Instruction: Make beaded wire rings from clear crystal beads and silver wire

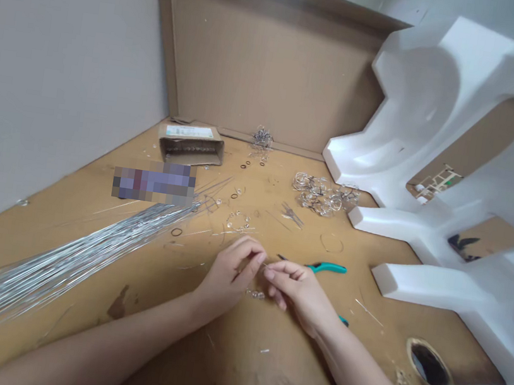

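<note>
Over the middle of the table, my left hand (234, 269) and my right hand (294, 285) face each other with fingertips nearly touching. Each pinches a thin wire (265, 264), and only a short piece of it shows between the fingers. Several clear beads (256, 294) are visible just below the fingertips; whether they hang on the wire or lie on the table I cannot tell. Pliers with teal handles (330, 267) lie behind my right hand, partly hidden by it.
A large bundle of straight metal wires (86, 251) lies to the left. Beyond it stands an open cardboard box (191, 145). Finished-looking beaded wire rings (323, 195) are heaped at the back right, near white foam pieces (405, 226). A round hole (429, 363) opens in the table (157, 357) at right.
</note>
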`<state>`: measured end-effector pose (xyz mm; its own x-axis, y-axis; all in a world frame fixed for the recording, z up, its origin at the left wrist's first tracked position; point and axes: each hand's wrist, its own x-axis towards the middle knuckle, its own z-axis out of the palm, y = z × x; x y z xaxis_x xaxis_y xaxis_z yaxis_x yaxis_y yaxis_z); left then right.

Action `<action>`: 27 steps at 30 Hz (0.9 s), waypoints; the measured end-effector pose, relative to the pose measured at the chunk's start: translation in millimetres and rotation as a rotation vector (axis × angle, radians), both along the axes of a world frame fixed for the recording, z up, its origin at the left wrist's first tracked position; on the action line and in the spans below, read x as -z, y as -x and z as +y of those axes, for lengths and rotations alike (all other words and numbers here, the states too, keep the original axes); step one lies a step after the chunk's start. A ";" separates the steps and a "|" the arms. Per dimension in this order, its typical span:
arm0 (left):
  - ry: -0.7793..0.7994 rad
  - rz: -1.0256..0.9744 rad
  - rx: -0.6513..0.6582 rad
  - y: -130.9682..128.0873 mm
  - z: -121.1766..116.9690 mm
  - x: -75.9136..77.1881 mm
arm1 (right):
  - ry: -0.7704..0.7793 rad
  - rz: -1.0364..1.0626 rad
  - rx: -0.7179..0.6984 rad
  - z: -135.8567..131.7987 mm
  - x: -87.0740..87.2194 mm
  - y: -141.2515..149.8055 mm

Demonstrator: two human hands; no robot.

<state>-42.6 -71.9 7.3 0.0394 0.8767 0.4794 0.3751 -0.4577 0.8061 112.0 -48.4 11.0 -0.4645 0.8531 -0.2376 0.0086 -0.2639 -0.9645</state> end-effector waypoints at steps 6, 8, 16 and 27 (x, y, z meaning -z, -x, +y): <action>0.021 0.044 -0.052 4.3 4.1 0.7 | -0.001 0.111 0.039 7.0 -0.8 -8.7; -0.006 0.061 -0.031 5.1 5.5 0.9 | -0.031 0.090 0.048 7.1 -2.7 -10.0; 0.069 -0.032 0.123 4.4 2.4 -2.5 | -0.086 -0.032 -0.020 3.4 -6.6 -9.1; 0.560 -0.618 0.217 1.2 6.9 -1.5 | 0.006 0.049 -0.185 1.3 -7.4 -10.1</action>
